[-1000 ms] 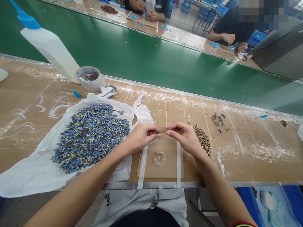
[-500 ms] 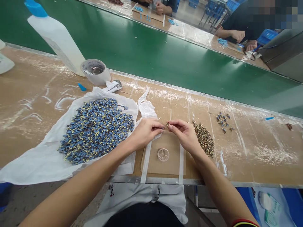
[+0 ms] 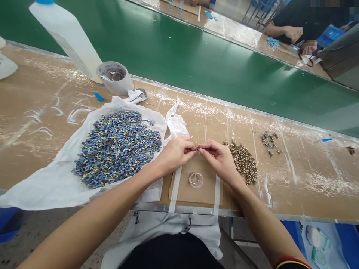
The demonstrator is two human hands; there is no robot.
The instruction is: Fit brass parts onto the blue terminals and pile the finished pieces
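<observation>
My left hand pinches a small blue piece, mostly hidden by the fingertips. Close against it, my right hand grips a small dark and gold piece between thumb and forefinger. The two pieces meet or nearly meet; I cannot tell which. Left of my hands lies a big pile of small blue, yellow and brown pieces on a white cloth. By my right wrist is a heap of small gold and dark pieces. Below the hands stands a small clear cup on a cardboard sheet.
A white bottle and a tape roll stand at the back left. Several loose assembled pieces lie to the right. Beyond runs a green belt, with co-workers' hands across it.
My hands have come together, bringing the blue piece up to the dark and gold one. The camera view has tilted slightly downward. A co-worker's hands across the belt have shifted.
</observation>
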